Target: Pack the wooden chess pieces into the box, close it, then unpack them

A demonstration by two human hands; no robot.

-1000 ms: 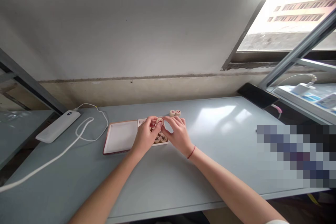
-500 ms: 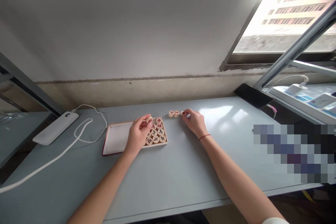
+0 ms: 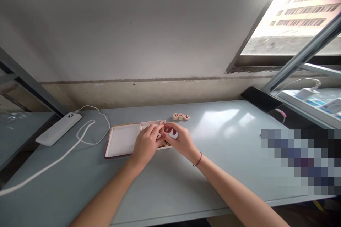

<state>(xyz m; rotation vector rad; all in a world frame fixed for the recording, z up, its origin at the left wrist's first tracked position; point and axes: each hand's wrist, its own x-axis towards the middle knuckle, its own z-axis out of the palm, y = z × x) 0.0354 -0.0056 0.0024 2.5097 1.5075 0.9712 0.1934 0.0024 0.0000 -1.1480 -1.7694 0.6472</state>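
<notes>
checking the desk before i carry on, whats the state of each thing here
left hand, curled over the tray's pieces
right hand, curled over them too
tray of xiangqi pieces, pieces mostly hidden by the hands
red-rimmed white lid, lying flat against the tray
three xiangqi pieces, flat in a row beyond the tray
power bank, on the desk, cable attached
black phone, flat, dark

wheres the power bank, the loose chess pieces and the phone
power bank (image 3: 58, 129), head view, point on its white top face
loose chess pieces (image 3: 181, 116), head view, point on the middle one of the three
phone (image 3: 259, 99), head view, point on its black face
</notes>
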